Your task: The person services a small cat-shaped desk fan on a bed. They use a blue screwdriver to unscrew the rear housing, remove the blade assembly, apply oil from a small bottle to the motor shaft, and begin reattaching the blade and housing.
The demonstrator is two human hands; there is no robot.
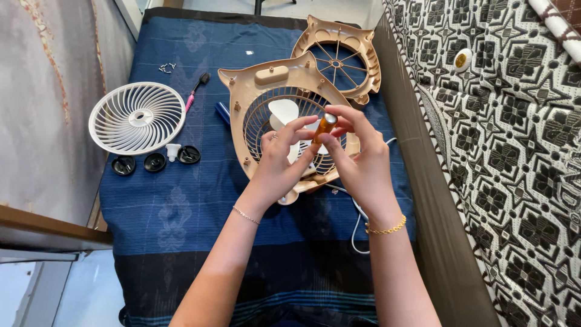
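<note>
A tan fan housing (266, 82) with a wire grille and white blades (282, 112) lies on a blue cloth (181, 206). Above its grille, both hands hold a screwdriver with an amber handle (325, 125), standing nearly upright. My left hand (281, 160) pinches the lower part of the handle with its fingertips. My right hand (357, 154) wraps around the handle from the right, fingers curled over its top. The screwdriver's tip is hidden behind my fingers.
A second tan housing half (363, 45) lies behind the first. A white round grille (137, 117) sits at left, with three black knobs (155, 162), a white cap (173, 150), loose screws (166, 67) and a small pink-handled brush (195, 92). A white cord (357, 224) trails right. A patterned mattress (514, 151) borders the right.
</note>
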